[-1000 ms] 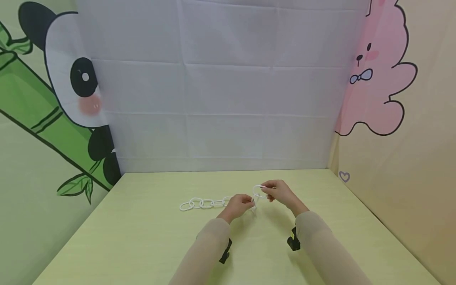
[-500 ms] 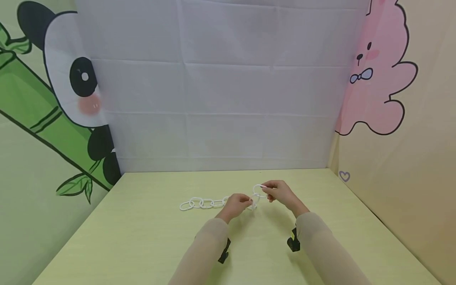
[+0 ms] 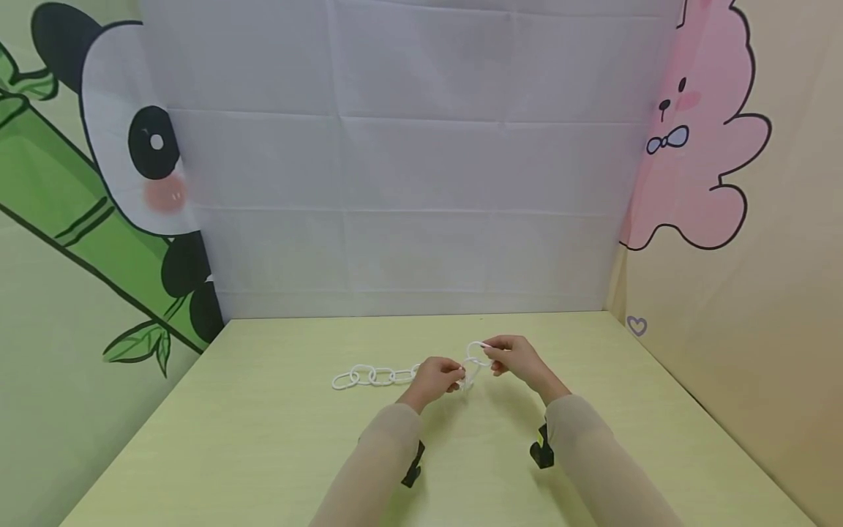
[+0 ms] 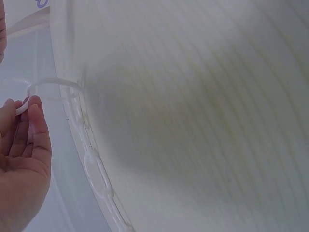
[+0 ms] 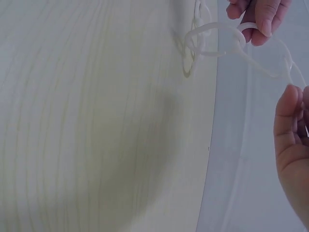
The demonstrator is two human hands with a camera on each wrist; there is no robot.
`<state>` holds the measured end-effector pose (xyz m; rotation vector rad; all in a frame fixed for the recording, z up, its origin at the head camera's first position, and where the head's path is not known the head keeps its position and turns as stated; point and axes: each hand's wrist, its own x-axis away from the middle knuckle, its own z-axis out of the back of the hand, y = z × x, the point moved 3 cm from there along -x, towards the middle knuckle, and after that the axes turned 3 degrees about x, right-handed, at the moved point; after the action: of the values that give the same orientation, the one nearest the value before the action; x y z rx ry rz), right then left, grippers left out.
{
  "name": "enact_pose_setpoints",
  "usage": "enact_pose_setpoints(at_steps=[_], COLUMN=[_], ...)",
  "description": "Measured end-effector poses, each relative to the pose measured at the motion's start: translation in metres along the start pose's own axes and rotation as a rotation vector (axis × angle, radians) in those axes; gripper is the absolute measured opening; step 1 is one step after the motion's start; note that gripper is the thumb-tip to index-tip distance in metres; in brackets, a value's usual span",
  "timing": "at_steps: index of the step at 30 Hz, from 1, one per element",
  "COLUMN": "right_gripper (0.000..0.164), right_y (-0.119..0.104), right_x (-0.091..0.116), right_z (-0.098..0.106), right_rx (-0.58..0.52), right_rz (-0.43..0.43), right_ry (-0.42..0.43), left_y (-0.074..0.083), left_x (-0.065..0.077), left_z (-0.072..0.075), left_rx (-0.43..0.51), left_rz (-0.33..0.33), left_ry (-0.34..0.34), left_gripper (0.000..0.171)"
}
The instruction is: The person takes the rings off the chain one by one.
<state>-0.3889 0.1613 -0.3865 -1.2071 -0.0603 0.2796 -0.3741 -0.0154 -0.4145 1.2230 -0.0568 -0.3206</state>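
In the head view, the left grip (image 3: 435, 378) hides part of the white chain (image 3: 372, 377); the lower edge crops both sleeves (image 3: 372, 468).

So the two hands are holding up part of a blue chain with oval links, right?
Not blue: the head view shows a white chain of oval links. The left hand and right hand do hold up part of it.

no readable words, numbers or brands on show here, but there's one clear sign: a small purple heart outline (image 3: 637, 326), drawn on the right-hand wall (image 3: 737, 329) beside the table (image 3: 579, 366)! over in the left wrist view, a purple mark (image 4: 42, 3), cut off up top, too partial to read.
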Motion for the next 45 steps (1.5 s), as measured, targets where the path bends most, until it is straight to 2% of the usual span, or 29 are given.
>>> enact_pose_setpoints(at_steps=[4, 24, 39, 41, 45], right_gripper=[0.025, 0.029, 0.029, 0.030, 0.033], right_y=[0.008, 0.003, 0.001, 0.001, 0.000], right_x=[-0.005, -0.005, -0.005, -0.004, -0.004], right_z=[-0.002, -0.010, -0.014, -0.015, -0.016], right_rx=[-0.009, -0.093, -0.148, -0.151, -0.151], right_rz=[-0.005, 0.006, 0.011, 0.015, 0.025], right_ry=[0.011, -0.009, -0.014, -0.018, -0.027], left_y=[-0.001, -0.001, 0.001, 0.003, 0.016], left_x=[0.000, -0.005, -0.006, -0.004, 0.005], left_z=[0.001, -0.001, -0.002, -0.001, 0.002], left_rx=[0.008, 0.064, 0.211, 0.227, 0.238], left_rz=[-0.001, 0.009, 0.032, 0.033, 0.030], left_ry=[0.000, 0.002, 0.045, 0.044, 0.041], left_gripper=[0.018, 0.024, 0.025, 0.025, 0.025])
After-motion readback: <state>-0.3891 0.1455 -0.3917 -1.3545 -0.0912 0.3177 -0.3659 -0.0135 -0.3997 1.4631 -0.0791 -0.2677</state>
